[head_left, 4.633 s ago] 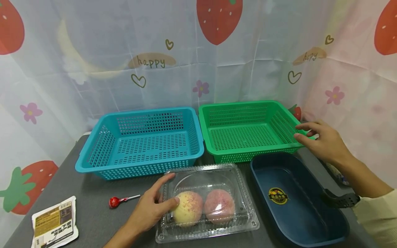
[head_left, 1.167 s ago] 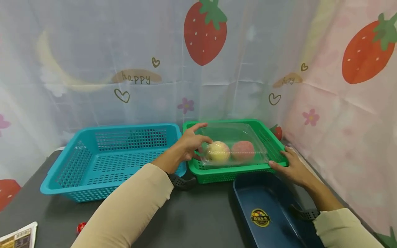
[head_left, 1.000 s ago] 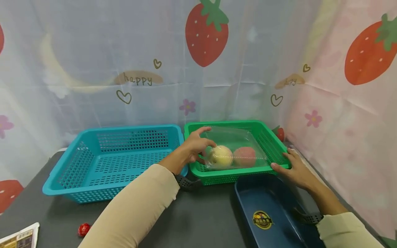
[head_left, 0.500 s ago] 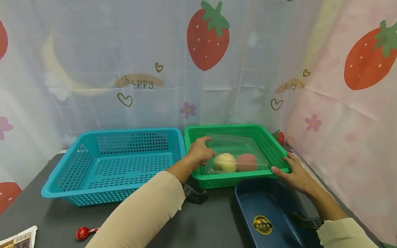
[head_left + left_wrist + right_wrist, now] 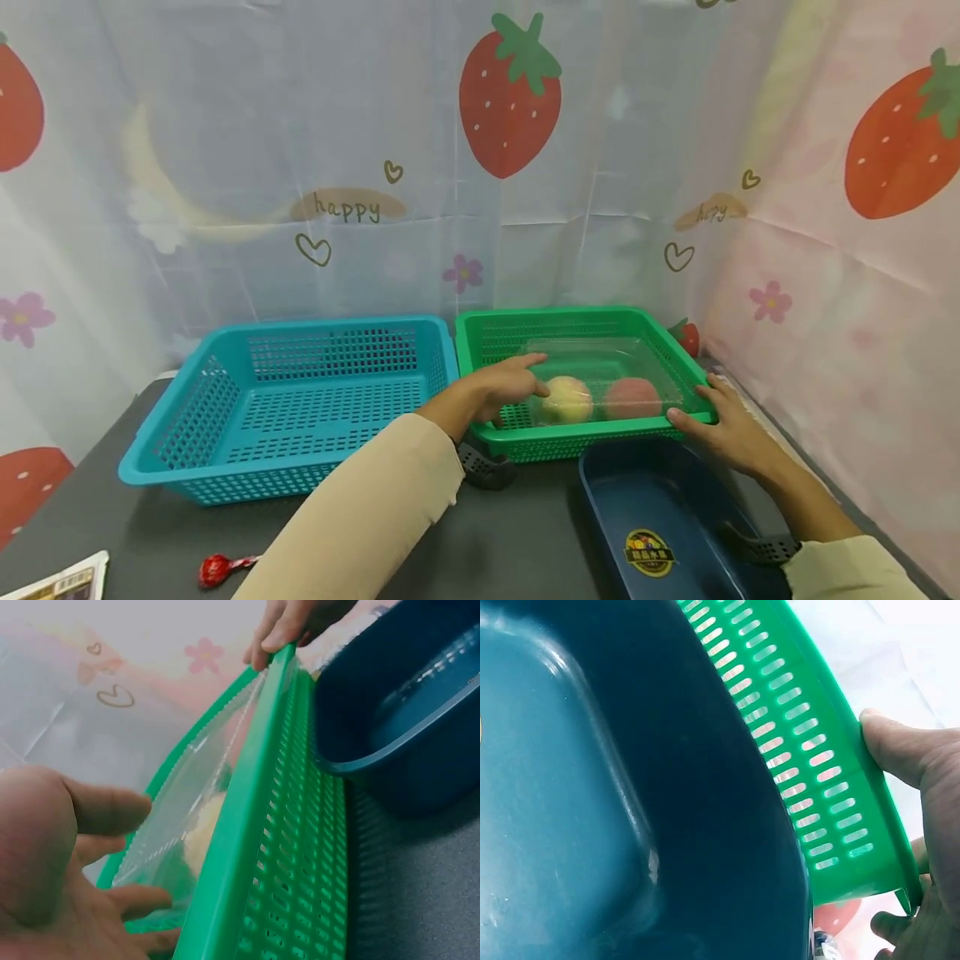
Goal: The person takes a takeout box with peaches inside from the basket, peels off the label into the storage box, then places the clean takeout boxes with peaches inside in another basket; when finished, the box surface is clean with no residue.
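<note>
A clear plastic clamshell box (image 5: 600, 357) lies inside the green basket (image 5: 577, 448). It holds two peach-like fruits, a yellowish one (image 5: 567, 402) on the left and a pink one (image 5: 632, 398) on the right. My left hand (image 5: 504, 388) is at the box's left end, over the basket's front left side. In the left wrist view its fingers (image 5: 112, 814) are spread and loosely bent, pinching nothing. At the basket's front right corner my right hand (image 5: 729, 429) grips the rim; in the right wrist view the thumb (image 5: 892, 746) presses against it.
A blue basket (image 5: 288, 483) stands just left of the green one. The dark blue tub (image 5: 667, 500) sits in front, under my right forearm. A red lollipop (image 5: 216, 571) and a white-edged packet (image 5: 71, 579) lie at the front left. A printed curtain (image 5: 360, 108) hangs behind.
The clamshell box has gone from the table into the green basket, carried by my left hand, which has now let go. My right hand has come onto the basket's rim.
</note>
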Motion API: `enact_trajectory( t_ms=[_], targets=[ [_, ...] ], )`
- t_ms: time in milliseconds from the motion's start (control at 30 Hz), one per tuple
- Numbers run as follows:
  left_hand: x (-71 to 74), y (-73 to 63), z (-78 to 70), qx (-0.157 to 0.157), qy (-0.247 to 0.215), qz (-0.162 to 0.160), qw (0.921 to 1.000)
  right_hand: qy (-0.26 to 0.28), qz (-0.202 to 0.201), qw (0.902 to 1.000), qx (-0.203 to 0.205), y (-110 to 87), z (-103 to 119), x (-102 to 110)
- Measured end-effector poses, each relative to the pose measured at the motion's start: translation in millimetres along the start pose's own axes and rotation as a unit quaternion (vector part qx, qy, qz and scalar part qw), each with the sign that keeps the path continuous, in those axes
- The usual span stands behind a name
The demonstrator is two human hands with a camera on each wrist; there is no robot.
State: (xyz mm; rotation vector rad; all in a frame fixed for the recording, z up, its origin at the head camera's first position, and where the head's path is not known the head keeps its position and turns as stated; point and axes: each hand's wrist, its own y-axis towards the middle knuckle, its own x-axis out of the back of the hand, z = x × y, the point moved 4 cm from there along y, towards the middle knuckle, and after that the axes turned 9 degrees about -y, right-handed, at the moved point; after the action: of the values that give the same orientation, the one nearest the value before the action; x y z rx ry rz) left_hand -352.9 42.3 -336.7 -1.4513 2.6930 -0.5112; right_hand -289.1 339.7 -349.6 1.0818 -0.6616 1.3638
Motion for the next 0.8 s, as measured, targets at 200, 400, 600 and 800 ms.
enact_trajectory(
  t_ms=[200,400,600,800],
  targets=[
    [-7.0,2.5,0.0,0.014,0.033,0.016,0.9992,-0.001,0.001,1.0000,0.002,1.5,-1,3],
    [-1.4,-7.7,-7.5,-0.045,0.065,-0.027,0.9965,0.007,0.003,0.9999,0.008,8.4,1,0],
    [22.0,-41.3,-25.1,-0.158,0.154,-0.068,0.9731,-0.028,-0.022,0.9992,0.015,11.2,9,5],
    [61.1,-82.5,-39.6,-0.207,0.280,-0.121,0.9295,-0.047,-0.062,0.9957,0.052,8.8,27,26]
  ],
)
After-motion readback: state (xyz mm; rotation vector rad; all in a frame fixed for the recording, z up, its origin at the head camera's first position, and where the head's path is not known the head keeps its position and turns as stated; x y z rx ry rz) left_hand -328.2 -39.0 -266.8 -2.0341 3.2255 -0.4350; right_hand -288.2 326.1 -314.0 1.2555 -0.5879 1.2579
